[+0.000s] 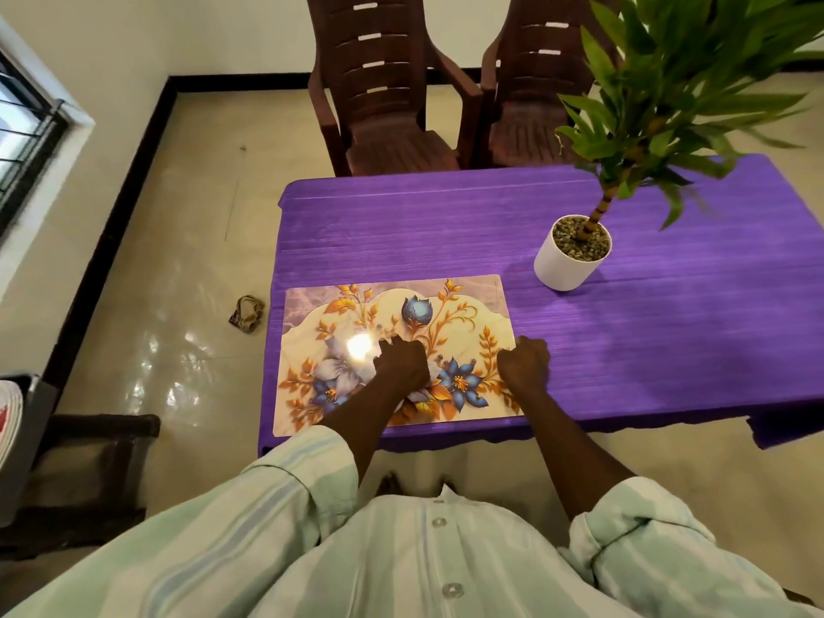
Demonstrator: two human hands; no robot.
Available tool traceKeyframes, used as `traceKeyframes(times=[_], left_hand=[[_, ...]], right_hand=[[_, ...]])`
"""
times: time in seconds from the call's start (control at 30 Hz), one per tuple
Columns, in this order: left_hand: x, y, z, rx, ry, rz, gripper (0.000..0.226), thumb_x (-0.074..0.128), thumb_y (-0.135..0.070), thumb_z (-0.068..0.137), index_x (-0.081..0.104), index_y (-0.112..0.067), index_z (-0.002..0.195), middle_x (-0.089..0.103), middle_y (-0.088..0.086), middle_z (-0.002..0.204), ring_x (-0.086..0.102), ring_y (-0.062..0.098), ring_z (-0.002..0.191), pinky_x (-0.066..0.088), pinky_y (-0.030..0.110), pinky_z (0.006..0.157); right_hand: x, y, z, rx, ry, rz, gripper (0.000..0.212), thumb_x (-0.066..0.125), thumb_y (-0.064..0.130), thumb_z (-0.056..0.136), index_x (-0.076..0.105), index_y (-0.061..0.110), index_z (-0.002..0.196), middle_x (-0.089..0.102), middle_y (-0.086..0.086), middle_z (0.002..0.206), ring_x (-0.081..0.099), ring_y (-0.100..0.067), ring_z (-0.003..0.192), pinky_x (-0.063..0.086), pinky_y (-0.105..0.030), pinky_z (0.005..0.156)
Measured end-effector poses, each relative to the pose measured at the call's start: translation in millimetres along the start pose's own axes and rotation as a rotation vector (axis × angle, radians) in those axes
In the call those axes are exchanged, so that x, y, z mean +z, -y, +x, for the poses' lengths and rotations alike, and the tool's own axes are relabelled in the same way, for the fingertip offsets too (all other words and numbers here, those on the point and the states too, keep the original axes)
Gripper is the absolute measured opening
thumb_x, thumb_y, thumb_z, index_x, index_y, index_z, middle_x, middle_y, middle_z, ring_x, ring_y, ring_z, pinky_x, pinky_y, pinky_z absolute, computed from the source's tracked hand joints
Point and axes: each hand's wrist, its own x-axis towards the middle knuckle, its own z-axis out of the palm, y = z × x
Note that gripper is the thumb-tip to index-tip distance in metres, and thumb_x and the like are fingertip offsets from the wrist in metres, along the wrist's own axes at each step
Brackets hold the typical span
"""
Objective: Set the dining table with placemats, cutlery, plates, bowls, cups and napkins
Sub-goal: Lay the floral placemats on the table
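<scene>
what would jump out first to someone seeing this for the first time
The bright purple tablecloth fills the middle of the view, with a floral placemat lying at its near left corner. Both hands sit on or at that mat: the left hand on its middle, the right hand at its right edge, fingers curled. A leafy plant in a white pot stands on the cloth to the right, beyond the mat.

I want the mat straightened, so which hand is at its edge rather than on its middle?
The right hand, at the placemat's right edge; the left hand rests on the middle.
</scene>
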Motion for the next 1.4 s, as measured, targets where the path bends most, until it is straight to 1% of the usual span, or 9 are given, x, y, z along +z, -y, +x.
traceKeyframes(times=[0.1,0.27,0.4,0.6,0.73,0.87,0.97,1.23,1.4], left_hand=[[-3,-2,-2,-0.003,0.003,-0.004,0.06,0.07,-0.039,0.081,0.048,-0.011,0.13,0.038,0.02,0.142,0.031,0.04,0.135,0.033,0.052,0.11],[-5,-3,-5,0.003,0.0,0.01,0.055,0.068,-0.037,0.083,0.049,-0.01,0.127,0.043,0.02,0.136,0.034,0.039,0.131,0.034,0.051,0.108],[-6,-2,-5,0.014,-0.005,0.008,0.053,0.066,-0.032,0.081,0.05,-0.008,0.125,0.046,0.02,0.132,0.037,0.039,0.127,0.034,0.05,0.107],[-11,-6,-13,-0.011,0.002,-0.019,0.057,0.071,-0.033,0.079,0.05,-0.011,0.127,0.042,0.02,0.135,0.035,0.041,0.129,0.039,0.05,0.105],[-9,-7,-12,-0.023,-0.014,-0.016,0.054,0.069,-0.032,0.081,0.05,-0.011,0.127,0.042,0.019,0.135,0.036,0.039,0.128,0.04,0.049,0.104],[-5,-5,-10,-0.02,-0.04,-0.031,0.052,0.069,-0.032,0.081,0.051,-0.013,0.126,0.042,0.018,0.135,0.037,0.038,0.127,0.041,0.048,0.103],[-2,-4,-8,-0.021,-0.043,-0.054,0.057,0.07,-0.034,0.08,0.05,-0.013,0.129,0.041,0.018,0.138,0.034,0.04,0.13,0.04,0.05,0.104],[5,-6,-5,-0.08,-0.108,-0.155,0.049,0.064,-0.032,0.079,0.053,-0.011,0.122,0.049,0.014,0.131,0.044,0.033,0.124,0.041,0.049,0.102],[9,-16,-6,-0.171,-0.416,-0.329,0.049,0.064,-0.032,0.076,0.06,-0.013,0.121,0.058,0.012,0.128,0.055,0.033,0.116,0.046,0.05,0.096]], right_hand=[[0,3,-6,0.01,-0.018,0.044,0.031,0.064,0.028,0.092,0.061,0.005,0.112,0.052,-0.013,0.121,0.056,-0.028,0.109,0.048,-0.034,0.081],[-2,9,-12,-0.031,-0.163,0.153,0.026,0.068,0.02,0.089,0.063,0.006,0.11,0.056,-0.012,0.119,0.056,-0.028,0.109,0.053,-0.043,0.089],[-14,25,-18,-0.088,-0.119,0.339,0.014,0.068,0.017,0.089,0.057,0.011,0.096,0.063,-0.006,0.097,0.062,-0.02,0.088,0.05,-0.031,0.07],[-23,44,-33,-0.218,-0.133,0.267,0.012,0.064,0.022,0.094,0.067,0.011,0.092,0.069,-0.002,0.09,0.06,-0.008,0.074,0.041,-0.015,0.058],[-17,44,-43,-0.317,-0.145,0.124,0.024,0.054,0.027,0.099,0.069,0.011,0.11,0.073,-0.005,0.103,0.069,-0.018,0.085,0.052,-0.024,0.07],[-14,43,-45,-0.308,-0.073,0.034,0.032,0.049,0.025,0.101,0.06,0.013,0.128,0.068,-0.006,0.121,0.068,-0.023,0.1,0.052,-0.029,0.081],[-19,44,-40,-0.254,0.035,0.155,0.035,0.054,0.027,0.099,0.057,0.013,0.131,0.064,-0.006,0.128,0.064,-0.025,0.111,0.052,-0.037,0.089],[-30,29,-17,-0.099,0.198,0.263,0.023,0.048,0.013,0.096,0.063,0.011,0.114,0.068,-0.01,0.111,0.066,-0.026,0.097,0.057,-0.042,0.084],[-61,14,-10,-0.116,0.261,0.491,0.025,0.052,0.008,0.094,0.064,0.015,0.114,0.067,-0.001,0.102,0.065,-0.019,0.093,0.054,-0.033,0.079]])
